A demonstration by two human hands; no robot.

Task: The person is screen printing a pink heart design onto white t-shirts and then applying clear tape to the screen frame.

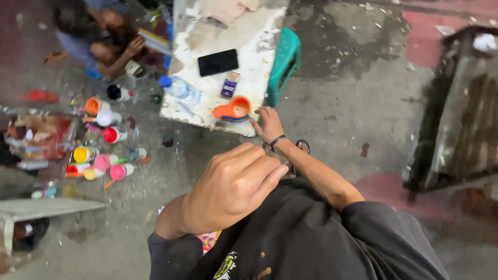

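**Hands at a paint-stained table, head view**

Paint pots (104,150) cluster on the floor at left. The left hand (231,189) is curled shut, holding nothing visible. The right hand (268,124), fingers spread apart, touches the table's (207,36) near edge beside an orange cup (234,110); a black phone (218,62) lies mid-table.

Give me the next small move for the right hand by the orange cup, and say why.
Probably a short reach forward to close the fingers on the orange cup. The right hand rests open at the table edge, fingertips just short of the cup, holding nothing. The left hand hangs loosely closed, away from it.
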